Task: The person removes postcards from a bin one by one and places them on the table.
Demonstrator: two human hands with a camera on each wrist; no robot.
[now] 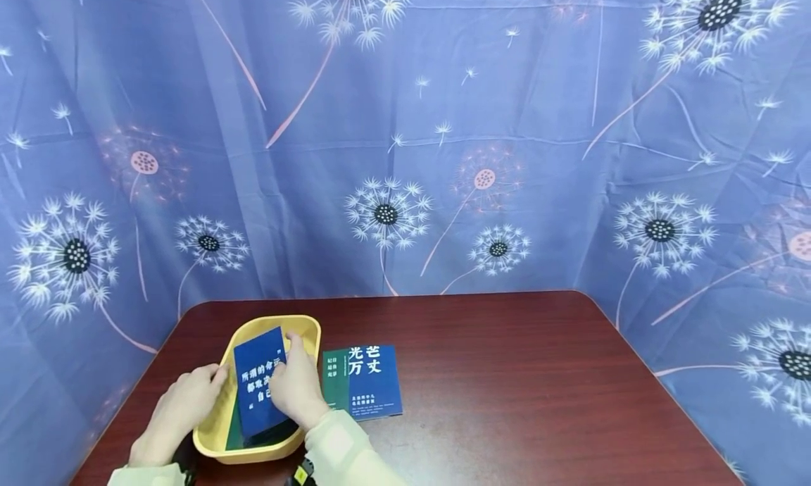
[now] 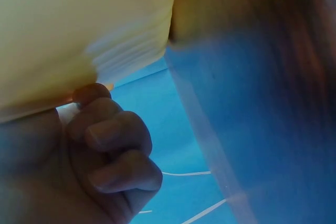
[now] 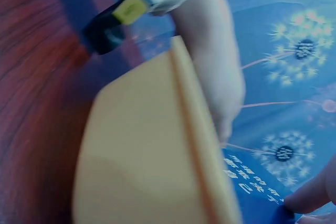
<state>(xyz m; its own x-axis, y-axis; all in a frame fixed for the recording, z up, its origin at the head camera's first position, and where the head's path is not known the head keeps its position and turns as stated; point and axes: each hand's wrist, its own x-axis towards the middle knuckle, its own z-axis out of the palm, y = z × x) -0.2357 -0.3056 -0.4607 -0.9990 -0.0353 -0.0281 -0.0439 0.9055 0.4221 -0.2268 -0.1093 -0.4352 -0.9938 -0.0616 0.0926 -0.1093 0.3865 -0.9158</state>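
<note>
My right hand (image 1: 296, 386) pinches a dark blue notebook (image 1: 256, 363) with white Chinese lettering, held tilted over a yellow plastic basin (image 1: 251, 326). The right wrist view also catches the notebook (image 3: 249, 184), with fingertips on its edge. Inside the basin, a green notebook (image 1: 234, 435) shows partly beneath the blue one. At the basin's left side, my left hand (image 1: 180, 410) holds the rim. Up close in the left wrist view, that hand's fingers (image 2: 123, 132) are curled beside the basin's outer wall (image 2: 79, 30).
Just right of the basin, a blue notebook (image 1: 376, 384) and a green notebook (image 1: 334, 377) lie on the dark red wooden table (image 1: 519, 387). Behind the table hangs a blue curtain (image 1: 545, 120) printed with dandelions.
</note>
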